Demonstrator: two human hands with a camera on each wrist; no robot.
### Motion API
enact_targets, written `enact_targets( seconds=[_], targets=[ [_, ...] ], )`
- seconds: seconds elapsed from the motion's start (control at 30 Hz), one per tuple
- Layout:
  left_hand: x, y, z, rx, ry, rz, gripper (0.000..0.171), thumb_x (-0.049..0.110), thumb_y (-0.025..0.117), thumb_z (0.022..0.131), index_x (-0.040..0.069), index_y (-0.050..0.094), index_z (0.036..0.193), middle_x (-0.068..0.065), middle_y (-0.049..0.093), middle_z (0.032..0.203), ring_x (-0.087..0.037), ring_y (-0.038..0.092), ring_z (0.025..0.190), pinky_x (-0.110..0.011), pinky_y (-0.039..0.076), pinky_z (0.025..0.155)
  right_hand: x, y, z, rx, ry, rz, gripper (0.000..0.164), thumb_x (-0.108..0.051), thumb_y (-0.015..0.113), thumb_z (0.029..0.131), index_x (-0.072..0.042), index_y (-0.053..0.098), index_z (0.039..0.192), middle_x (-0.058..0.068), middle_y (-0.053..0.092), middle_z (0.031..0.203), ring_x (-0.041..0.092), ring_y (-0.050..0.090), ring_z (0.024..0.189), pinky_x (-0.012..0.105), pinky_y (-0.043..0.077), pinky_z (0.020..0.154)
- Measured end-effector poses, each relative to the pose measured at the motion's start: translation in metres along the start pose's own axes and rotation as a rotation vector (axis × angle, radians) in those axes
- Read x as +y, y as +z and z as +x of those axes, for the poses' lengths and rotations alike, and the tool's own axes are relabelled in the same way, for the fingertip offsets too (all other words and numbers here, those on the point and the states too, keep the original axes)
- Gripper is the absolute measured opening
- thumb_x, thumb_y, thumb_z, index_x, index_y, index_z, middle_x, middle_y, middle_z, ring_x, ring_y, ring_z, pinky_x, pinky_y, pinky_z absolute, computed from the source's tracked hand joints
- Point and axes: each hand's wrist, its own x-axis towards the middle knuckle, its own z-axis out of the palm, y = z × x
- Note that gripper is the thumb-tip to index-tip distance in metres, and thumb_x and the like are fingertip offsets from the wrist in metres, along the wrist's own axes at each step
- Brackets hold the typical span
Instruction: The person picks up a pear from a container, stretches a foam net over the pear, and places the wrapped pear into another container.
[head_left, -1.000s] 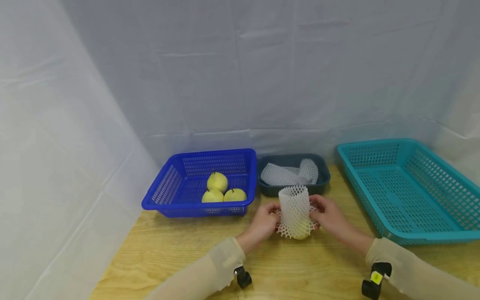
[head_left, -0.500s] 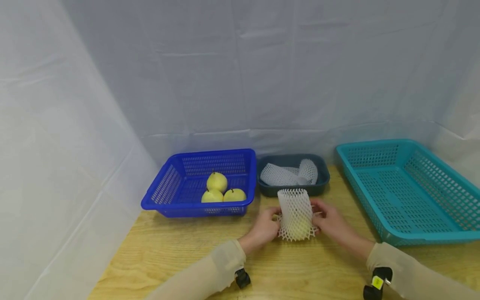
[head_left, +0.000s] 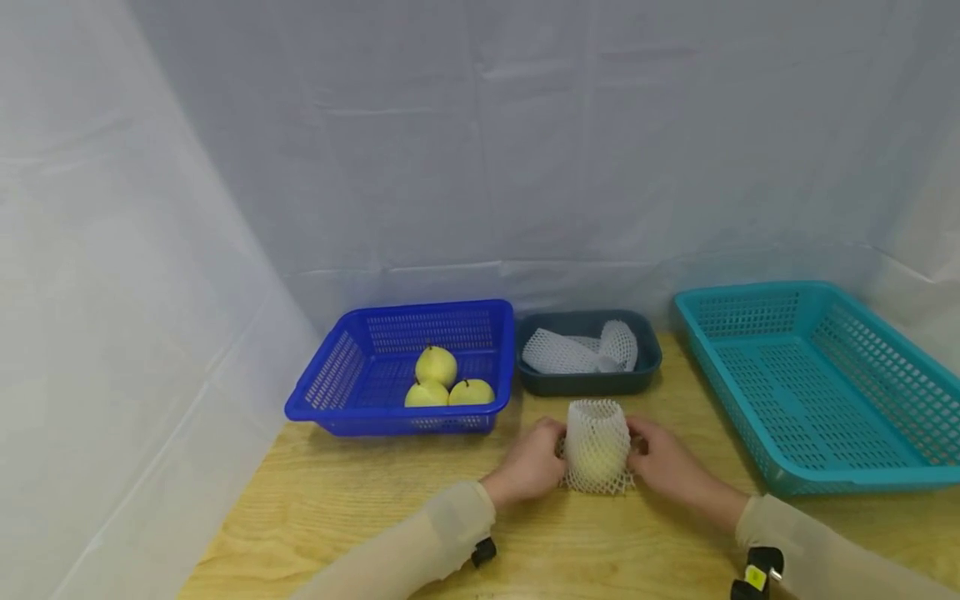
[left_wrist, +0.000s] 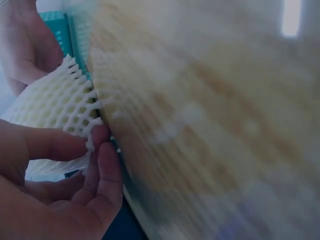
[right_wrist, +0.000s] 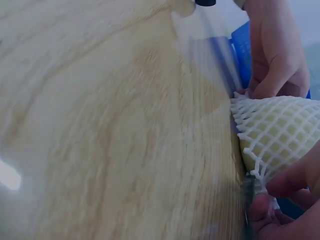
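Note:
A white foam net sleeve (head_left: 597, 429) stands around a yellow pear (right_wrist: 272, 142) on the wooden table, its upper rim rising above the fruit. On its left side my left hand (head_left: 531, 461) pinches the sleeve's lower edge; the left wrist view shows thumb and fingers (left_wrist: 55, 145) on the mesh. My right hand (head_left: 667, 458) pinches the lower edge on the opposite side, and in the right wrist view its thumb (right_wrist: 292, 177) presses the net against a finger. The mesh partly hides the pear.
A blue basket (head_left: 397, 412) at the back left holds three yellow pears (head_left: 437, 367). Behind the sleeve, a dark tray (head_left: 588, 383) contains more foam net sleeves (head_left: 558, 351). The large teal basket (head_left: 720, 392) stands on the right.
Both hands have drawn the foam net sleeve down over the pear. Its top rim sits lower, and the bottom edge has come down around the pear's base.

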Motion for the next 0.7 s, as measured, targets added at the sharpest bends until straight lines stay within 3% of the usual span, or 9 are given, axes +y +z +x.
enact_targets(
  seconds=[0.3,0.47,0.57,0.7],
  targets=[
    [0.006,0.0,0.0,-0.053,0.019,0.155,0.022,0.006,0.068,0.078,0.007,0.071,0.1,-0.006,0.064,0.11,-0.019,0.062,0.097,-0.035,0.053,0.085,0.004,0.006,0.0,0.04,-0.154,-0.195,0.037,0.009,0.062,0.083,-0.001,0.067,0.118,0.014,0.069,0.114,0.033,0.064,0.111,0.053,0.052,0.095],
    [0.008,-0.005,-0.001,-0.089,0.017,0.16,0.015,0.01,0.07,0.077,0.01,0.068,0.092,-0.006,0.061,0.106,-0.016,0.057,0.089,-0.031,0.05,0.076,0.003,0.005,0.0,0.02,-0.152,-0.274,0.031,0.004,0.062,0.086,-0.004,0.067,0.115,0.011,0.067,0.11,0.033,0.064,0.109,0.052,0.053,0.092],
    [0.009,-0.011,-0.002,-0.137,-0.017,0.144,0.028,0.014,0.071,0.077,0.008,0.07,0.104,-0.006,0.058,0.109,-0.016,0.055,0.09,-0.029,0.049,0.078,0.002,0.002,0.0,0.006,-0.156,-0.286,0.032,0.003,0.064,0.085,-0.005,0.067,0.116,0.009,0.067,0.11,0.031,0.064,0.108,0.051,0.053,0.091],
    [0.013,-0.018,-0.005,-0.176,-0.068,0.111,0.064,0.023,0.078,0.078,0.005,0.059,0.136,-0.01,0.055,0.125,-0.021,0.057,0.105,-0.035,0.051,0.091,0.0,-0.001,0.0,0.0,-0.184,-0.291,0.043,0.005,0.067,0.081,-0.004,0.066,0.123,0.01,0.067,0.114,0.031,0.063,0.11,0.05,0.052,0.091]
  ],
)
